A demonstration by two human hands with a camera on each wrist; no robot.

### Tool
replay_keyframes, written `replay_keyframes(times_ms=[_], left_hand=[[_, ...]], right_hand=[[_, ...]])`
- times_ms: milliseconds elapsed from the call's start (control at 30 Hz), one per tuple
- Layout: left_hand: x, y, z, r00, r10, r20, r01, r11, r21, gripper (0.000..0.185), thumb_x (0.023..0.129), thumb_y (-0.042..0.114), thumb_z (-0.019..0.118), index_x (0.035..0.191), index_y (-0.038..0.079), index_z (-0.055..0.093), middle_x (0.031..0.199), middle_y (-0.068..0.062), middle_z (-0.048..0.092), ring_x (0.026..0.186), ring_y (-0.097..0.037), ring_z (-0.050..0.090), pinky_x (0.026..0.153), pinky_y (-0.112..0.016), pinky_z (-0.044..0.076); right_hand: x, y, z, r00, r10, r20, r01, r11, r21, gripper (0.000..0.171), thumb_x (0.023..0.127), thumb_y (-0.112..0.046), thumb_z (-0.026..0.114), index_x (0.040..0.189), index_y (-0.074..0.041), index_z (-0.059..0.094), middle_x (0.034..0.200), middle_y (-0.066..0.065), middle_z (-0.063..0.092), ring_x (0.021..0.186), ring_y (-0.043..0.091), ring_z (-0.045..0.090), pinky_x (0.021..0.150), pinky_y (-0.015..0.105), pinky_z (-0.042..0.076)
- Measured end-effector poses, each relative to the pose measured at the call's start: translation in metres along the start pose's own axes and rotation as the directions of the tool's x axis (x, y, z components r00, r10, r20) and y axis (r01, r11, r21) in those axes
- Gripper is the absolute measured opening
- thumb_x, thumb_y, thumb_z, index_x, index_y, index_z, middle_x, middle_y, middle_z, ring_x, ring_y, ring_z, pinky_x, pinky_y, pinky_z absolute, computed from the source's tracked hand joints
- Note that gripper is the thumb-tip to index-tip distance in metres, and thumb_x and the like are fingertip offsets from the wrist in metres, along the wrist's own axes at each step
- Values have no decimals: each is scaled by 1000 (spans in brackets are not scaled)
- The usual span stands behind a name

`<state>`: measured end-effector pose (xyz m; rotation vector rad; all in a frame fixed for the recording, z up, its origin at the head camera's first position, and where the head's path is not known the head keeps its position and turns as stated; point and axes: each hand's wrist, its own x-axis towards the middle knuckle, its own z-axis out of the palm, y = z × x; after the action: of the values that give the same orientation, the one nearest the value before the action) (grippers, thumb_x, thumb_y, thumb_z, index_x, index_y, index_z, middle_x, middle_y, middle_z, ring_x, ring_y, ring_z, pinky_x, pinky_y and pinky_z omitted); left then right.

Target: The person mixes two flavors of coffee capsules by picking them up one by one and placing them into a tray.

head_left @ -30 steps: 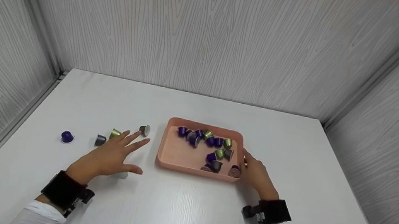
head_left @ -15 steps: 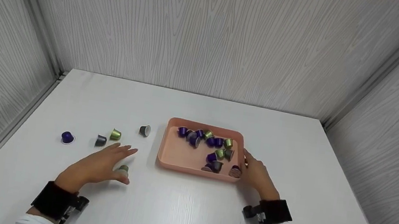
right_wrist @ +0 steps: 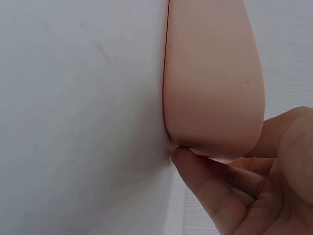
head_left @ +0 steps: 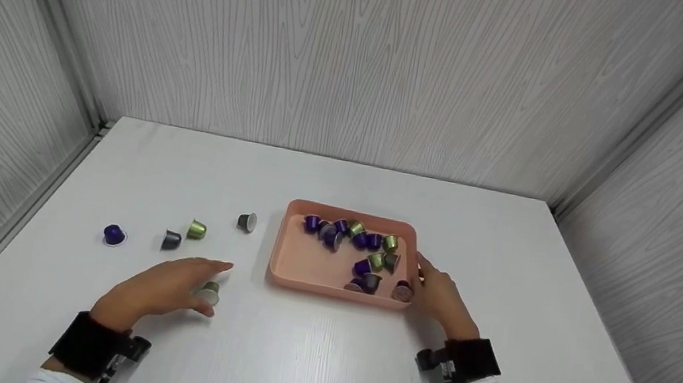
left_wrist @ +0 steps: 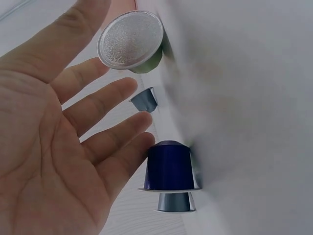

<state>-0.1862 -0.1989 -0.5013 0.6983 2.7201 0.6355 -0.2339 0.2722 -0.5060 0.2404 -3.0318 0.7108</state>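
My left hand is held low over the left side of the table, its thumb and fingers parted on either side of a green coffee capsule. That capsule lies tipped with its pale foil lid showing in the left wrist view; whether skin touches it I cannot tell. At the right end of a pink tray, my right hand grips the wall, fingertips curled at its lower corner in the right wrist view. Purple, green and dark capsules lie in the tray, mostly to its right.
Left of the tray lie several loose capsules: a purple one, a grey one, another green one and a dark one. Wood-grain panels enclose the white table at back and sides.
My left hand has drawn back toward me, and its thumb and fingers now stand around the green capsule. My right hand and the tray have stayed in place.
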Motion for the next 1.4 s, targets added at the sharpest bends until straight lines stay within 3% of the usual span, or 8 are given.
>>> replay_keyframes(times_ms=[233,500,900,1000,1133,1400], left_hand=[[-1,2,0,999,-35,5,35,999,-41,78,79,28,81,147,13,46,145,-12,48,135,-34,40,109,-53,32],[-1,1,3,1000,24,-14,-25,1000,-19,71,78,21,82,141,8,52,140,-12,54,131,-34,46,106,-51,36],[-2,-1,7,996,87,-34,-85,996,37,52,84,13,76,133,6,60,129,-10,62,121,-32,55,101,-50,43],[-1,1,7,998,54,-26,-53,998,27,49,85,12,75,132,8,62,126,-8,64,120,-30,56,100,-48,43],[0,3,7,999,31,-22,-30,999,32,46,86,11,74,130,9,63,125,-7,65,119,-29,57,100,-48,44],[-1,4,7,999,35,-41,-34,999,9,40,86,7,72,126,8,67,118,-5,68,114,-27,60,97,-47,46]], right_hand=[[2,-1,0,1000,22,15,-22,1000,2,52,100,-16,51,149,-3,39,100,12,68,72,20,55,65,36,45],[0,-2,-1,1000,-2,12,2,1000,28,53,100,-14,51,149,0,37,115,19,67,96,29,66,76,43,52],[1,1,-1,1000,12,18,-12,1000,16,53,100,-13,51,148,1,37,108,17,68,81,22,62,69,40,50],[1,1,0,1000,21,19,-21,1000,22,53,100,-14,51,149,0,37,109,16,68,81,21,62,69,39,50],[1,0,0,999,40,31,-41,998,39,53,101,-16,50,150,-2,35,116,18,66,92,24,64,74,40,52],[0,-1,-1,998,41,39,-42,999,31,53,101,-16,50,150,-2,35,120,19,64,97,26,64,76,41,52]])
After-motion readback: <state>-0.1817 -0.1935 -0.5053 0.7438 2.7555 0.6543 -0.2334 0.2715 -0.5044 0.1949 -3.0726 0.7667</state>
